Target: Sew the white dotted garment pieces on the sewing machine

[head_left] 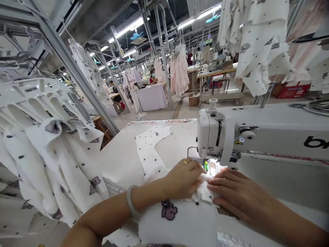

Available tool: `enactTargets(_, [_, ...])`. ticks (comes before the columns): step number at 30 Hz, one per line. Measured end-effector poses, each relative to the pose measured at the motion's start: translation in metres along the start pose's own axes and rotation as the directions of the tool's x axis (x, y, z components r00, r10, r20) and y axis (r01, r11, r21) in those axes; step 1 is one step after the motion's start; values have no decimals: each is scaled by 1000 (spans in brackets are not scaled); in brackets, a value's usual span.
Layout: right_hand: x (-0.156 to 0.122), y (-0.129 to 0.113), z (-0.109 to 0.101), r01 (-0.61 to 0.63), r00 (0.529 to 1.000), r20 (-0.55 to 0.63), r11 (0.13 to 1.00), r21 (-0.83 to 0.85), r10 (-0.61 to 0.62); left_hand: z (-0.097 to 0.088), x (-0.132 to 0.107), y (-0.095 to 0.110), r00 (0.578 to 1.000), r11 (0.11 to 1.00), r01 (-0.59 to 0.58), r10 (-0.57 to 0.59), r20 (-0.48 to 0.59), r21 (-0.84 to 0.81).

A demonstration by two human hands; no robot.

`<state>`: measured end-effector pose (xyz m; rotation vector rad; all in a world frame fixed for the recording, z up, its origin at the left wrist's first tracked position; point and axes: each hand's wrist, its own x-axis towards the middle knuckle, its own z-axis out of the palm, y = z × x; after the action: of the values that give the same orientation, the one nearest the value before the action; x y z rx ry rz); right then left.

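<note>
A white garment piece (177,219) printed with small dots and a purple bear lies on the sewing table, its folded edge bunched just below the needle of a white sewing machine (231,133). My left hand (183,178), with a ring and a pale bangle on the wrist, pinches that bunched edge with curled fingers. My right hand (236,193) lies on the fabric right beside it, fingers stretched out flat and pressing the cloth down. Another printed piece (151,151) trails away across the table behind my left hand.
Several matching printed pieces (59,164) hang from a white plastic hanger rack (38,99) at the left. More garments (257,41) hang overhead at the right. Farther back stand metal posts, work tables and a seated person (153,78).
</note>
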<state>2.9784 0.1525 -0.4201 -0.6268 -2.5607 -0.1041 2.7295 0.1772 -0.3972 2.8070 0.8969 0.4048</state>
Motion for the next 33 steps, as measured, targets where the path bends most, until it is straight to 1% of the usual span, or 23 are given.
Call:
enactTargets(2, [-1, 1, 1, -1, 1000, -13, 999, -33, 0, -1, -8, 1, 981, 982, -185, 183, 70, 36])
enactTargets(3, [-2, 1, 2, 0, 1000, -23, 998, -56, -2, -1, -11, 1, 966, 970, -240, 235, 104, 43])
enactTargets(4, [-2, 1, 2, 0, 999, -33, 997, -79, -2, 0, -13, 0, 958, 963, -266, 258, 127, 51])
enactTargets(5, [-3, 2, 3, -7, 999, -41, 995, -98, 3, 1, -14, -2, 957, 962, -266, 256, 137, 58])
enactTargets(8, [-3, 6, 2, -39, 997, -65, 992, -120, 31, 8, -10, -11, 970, 975, -215, 206, 129, 63])
enactTargets(11, [-2, 12, 0, -54, 995, -92, 991, -124, 42, 13, -2, -18, 977, 982, -189, 184, 108, 33])
enactTargets(14, [0, 13, -2, -66, 993, -109, 989, -132, 52, 15, 1, -20, 982, 985, -170, 169, 82, 2])
enactTargets(18, [2, 10, -4, -44, 997, -71, 993, -111, 36, 16, 1, -20, 987, 989, -149, 148, 66, -1])
enactTargets(21, [4, 7, -5, -56, 998, -37, 995, -85, 53, 17, 3, -20, 987, 990, -139, 138, 76, 4])
enactTargets(24, [6, 5, -8, -62, 997, -42, 994, -90, 58, 16, 4, -20, 987, 991, -129, 125, 97, 33])
enactTargets(26, [6, 4, -8, -58, 997, -49, 993, -104, 53, 15, 3, -19, 989, 988, -132, 126, 81, 81])
enactTargets(27, [6, 4, -7, -53, 998, -49, 992, -116, 47, 14, 2, -18, 988, 983, -146, 140, 59, 109])
enactTargets(29, [4, 4, -5, -26, 997, -77, 986, -165, 14, 11, -1, -16, 975, 964, -219, 219, 17, 152])
enactTargets(31, [2, 6, -2, 14, 993, -114, 973, -229, -41, 10, -3, -14, 946, 933, -321, 325, 7, 163])
enactTargets(33, [1, 7, -1, 57, 986, -132, 957, -283, -98, 9, -2, -15, 921, 908, -387, 389, 15, 160])
